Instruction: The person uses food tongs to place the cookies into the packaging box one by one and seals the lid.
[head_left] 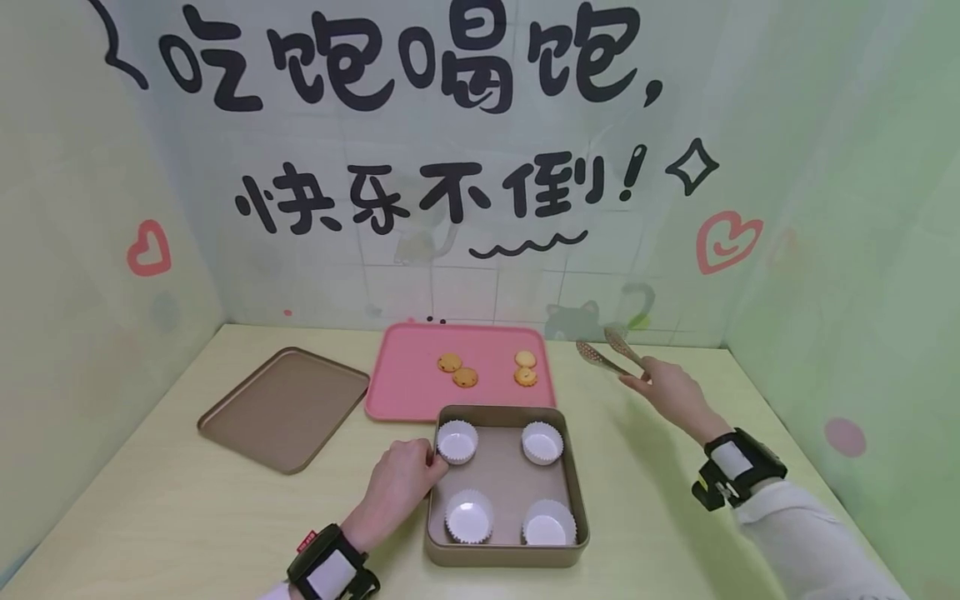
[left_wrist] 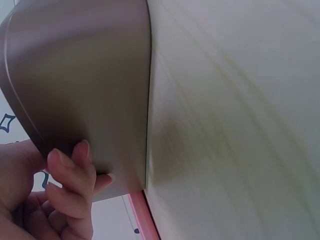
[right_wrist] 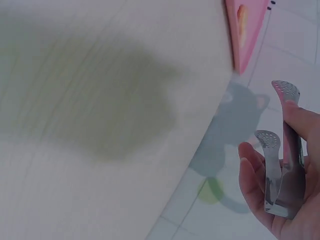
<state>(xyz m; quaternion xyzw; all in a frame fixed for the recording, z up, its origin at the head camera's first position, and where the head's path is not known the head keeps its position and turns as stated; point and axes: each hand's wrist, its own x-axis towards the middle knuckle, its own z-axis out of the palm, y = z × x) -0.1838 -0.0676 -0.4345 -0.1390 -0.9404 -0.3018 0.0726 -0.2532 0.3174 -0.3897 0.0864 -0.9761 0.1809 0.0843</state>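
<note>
My left hand (head_left: pixel 401 477) grips the left wall of a deep bronze square baking tin (head_left: pixel 507 557), its fingers curled against the outer side (left_wrist: pixel 100 90) in the left wrist view and the thumb at the rim. Inside the tin sit several white paper baking cups (head_left: pixel 469 517), one near each corner. Over the table's right side, my right hand (head_left: pixel 675 396) holds metal food tongs (head_left: pixel 600 358); their perforated tips (right_wrist: pixel 270 139) stand apart with nothing between them. Behind the tin, a pink tray (head_left: pixel 408 375) carries dark-speckled cookies (head_left: pixel 465 377) and paler round cookies (head_left: pixel 525 377).
A flat bronze lid or shallow tray (head_left: pixel 288 408) lies at the left, its right corner close to the pink tray. Printed walls enclose the light wooden table (head_left: pixel 187 508) at the back (head_left: pixel 465 292) and both sides.
</note>
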